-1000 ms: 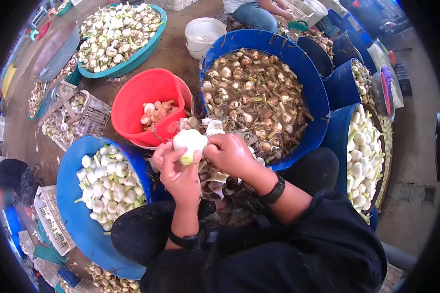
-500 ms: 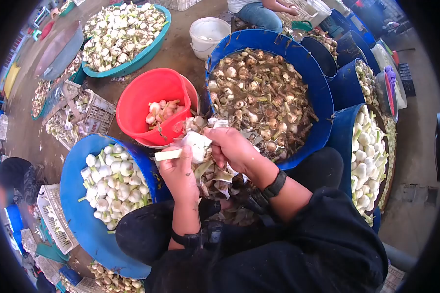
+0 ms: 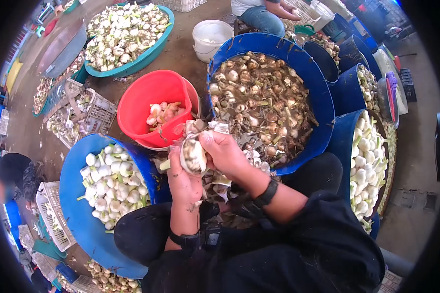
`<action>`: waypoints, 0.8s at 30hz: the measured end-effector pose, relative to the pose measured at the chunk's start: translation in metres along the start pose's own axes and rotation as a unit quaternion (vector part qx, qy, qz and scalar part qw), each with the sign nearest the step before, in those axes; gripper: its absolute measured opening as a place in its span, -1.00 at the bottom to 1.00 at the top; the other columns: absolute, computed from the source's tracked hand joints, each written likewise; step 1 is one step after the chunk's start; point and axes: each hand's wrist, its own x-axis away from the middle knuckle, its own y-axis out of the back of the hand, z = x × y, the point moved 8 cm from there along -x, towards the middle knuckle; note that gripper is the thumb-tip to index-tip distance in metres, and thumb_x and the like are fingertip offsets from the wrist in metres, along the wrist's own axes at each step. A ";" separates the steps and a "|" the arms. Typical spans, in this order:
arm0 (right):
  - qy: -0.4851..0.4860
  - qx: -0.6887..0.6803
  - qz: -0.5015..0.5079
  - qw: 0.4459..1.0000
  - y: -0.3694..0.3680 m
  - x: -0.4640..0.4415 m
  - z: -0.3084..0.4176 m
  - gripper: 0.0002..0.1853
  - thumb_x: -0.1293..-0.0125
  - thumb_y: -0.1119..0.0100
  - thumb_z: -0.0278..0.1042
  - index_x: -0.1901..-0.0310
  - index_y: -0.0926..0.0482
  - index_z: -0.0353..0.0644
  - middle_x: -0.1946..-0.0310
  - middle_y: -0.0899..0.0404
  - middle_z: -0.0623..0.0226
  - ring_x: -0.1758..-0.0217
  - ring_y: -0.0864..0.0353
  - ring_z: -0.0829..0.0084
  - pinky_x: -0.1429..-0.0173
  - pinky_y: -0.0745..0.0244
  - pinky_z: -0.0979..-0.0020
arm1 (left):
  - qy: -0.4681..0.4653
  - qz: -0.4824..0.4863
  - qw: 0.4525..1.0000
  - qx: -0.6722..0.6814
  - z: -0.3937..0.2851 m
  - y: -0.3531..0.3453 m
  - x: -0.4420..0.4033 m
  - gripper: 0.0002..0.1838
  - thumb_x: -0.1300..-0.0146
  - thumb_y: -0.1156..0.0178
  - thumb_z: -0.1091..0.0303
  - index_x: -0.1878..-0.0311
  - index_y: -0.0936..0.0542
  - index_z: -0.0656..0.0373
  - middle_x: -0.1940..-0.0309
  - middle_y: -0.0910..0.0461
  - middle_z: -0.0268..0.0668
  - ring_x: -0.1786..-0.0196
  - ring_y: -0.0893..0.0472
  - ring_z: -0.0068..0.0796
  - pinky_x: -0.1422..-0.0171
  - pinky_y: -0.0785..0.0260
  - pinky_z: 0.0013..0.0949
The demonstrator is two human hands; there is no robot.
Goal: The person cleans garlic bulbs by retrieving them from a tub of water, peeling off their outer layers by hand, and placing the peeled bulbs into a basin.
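A garlic bulb (image 3: 193,157), white with brown stains, sits in my left hand (image 3: 184,188), whose fingers are wrapped round it; its cut stem pokes out to the left. My right hand (image 3: 226,152) grips the bulb's right side, thumb pressed on the skin. Peeled-off garlic skins (image 3: 216,188) lie beneath both hands. Just beyond them stands a red bucket (image 3: 139,100) with some pinkish cloves inside. To the left, a blue tub (image 3: 76,215) holds clean white garlic bulbs (image 3: 113,183).
Ahead on the right is a big blue tub (image 3: 322,105) of dirty garlic in muddy water. Another tub of white bulbs (image 3: 364,166) stands at my right. A white bucket (image 3: 211,36), a teal basin (image 3: 164,41) of garlic and a seated person (image 3: 259,17) are farther off.
The bulb has turned in my hands, so its brown-stained side now faces up and the stem points lower left. My right thumb has shifted onto this side. The whole view moved slightly.
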 end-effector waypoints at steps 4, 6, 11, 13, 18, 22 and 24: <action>0.377 0.194 -0.300 0.854 0.013 0.037 0.059 -0.85 -0.21 -0.02 -0.47 0.49 -0.51 -0.24 0.56 -0.46 0.23 0.47 -0.47 0.28 0.34 -0.38 0.35 | 0.066 0.031 0.995 0.067 0.010 0.018 0.001 -0.76 -0.27 0.05 0.22 0.12 -0.51 0.08 0.30 -0.60 -0.37 0.44 -0.55 -0.61 0.62 -0.27 -0.60; 0.452 0.166 -0.363 0.797 0.033 0.066 0.091 -0.82 -0.21 0.03 -0.55 0.54 -0.46 -0.22 0.52 -0.45 0.26 0.50 -0.47 0.30 0.34 -0.40 0.30 | 0.042 -0.125 0.986 0.105 0.000 0.056 -0.004 -0.77 -0.27 0.08 0.24 0.16 -0.51 0.11 0.38 -0.57 -0.42 0.50 -0.47 -0.69 0.63 -0.19 -0.60; 0.322 0.403 -0.125 0.847 0.024 0.033 0.098 -0.68 -0.05 -0.08 -0.45 0.08 -0.46 -0.21 0.26 -0.54 0.15 0.21 -0.53 0.25 0.12 -0.44 0.31 | -0.075 -0.162 0.981 0.073 -0.026 0.047 -0.002 -0.76 -0.27 0.01 0.17 0.15 -0.45 0.10 0.34 -0.55 -0.40 0.42 -0.50 -0.62 0.49 -0.27 -0.56; 0.154 0.603 0.026 0.782 0.001 0.023 0.042 -0.57 -0.04 -0.20 -0.20 0.03 -0.46 -0.15 0.17 -0.52 0.13 0.11 -0.52 0.11 0.05 -0.44 0.22 | -0.159 -0.202 0.966 0.004 -0.037 0.042 0.006 -0.77 -0.27 -0.03 0.14 0.20 -0.37 0.10 0.34 -0.52 -0.35 0.38 -0.52 -0.55 0.39 -0.32 -0.52; 0.134 0.434 -0.023 0.891 -0.029 0.010 0.044 -0.63 -0.22 -0.01 -0.05 0.25 -0.49 -0.26 0.36 -0.54 0.10 0.25 -0.52 0.06 0.21 -0.40 0.15 | -0.258 -0.195 0.922 -0.214 -0.051 0.027 0.026 -0.78 -0.27 -0.01 0.18 0.32 -0.32 0.11 0.48 -0.47 -0.36 0.50 -0.46 -0.58 0.47 -0.26 -0.54; 0.233 0.352 -0.150 0.894 -0.016 -0.011 0.019 -0.61 -0.32 0.14 -0.03 0.42 -0.43 -0.22 0.60 -0.45 0.20 0.54 -0.48 0.15 0.45 -0.36 0.22 | -0.113 -0.252 0.961 -0.005 -0.027 0.032 0.014 -0.81 -0.26 0.00 0.19 0.27 -0.38 0.12 0.58 -0.42 -0.42 0.64 -0.34 -0.65 0.61 -0.13 -0.59; -0.070 -0.374 0.122 0.917 -0.029 -0.023 -0.025 -0.60 -0.38 0.23 -0.05 0.50 -0.35 -0.14 0.75 -0.28 0.36 0.76 -0.28 0.37 0.64 -0.22 0.37 | -0.087 -0.059 0.994 0.042 -0.034 0.035 0.005 -0.81 -0.22 0.00 0.23 0.22 -0.47 0.12 0.52 -0.46 -0.48 0.62 -0.36 -0.69 0.64 -0.13 -0.66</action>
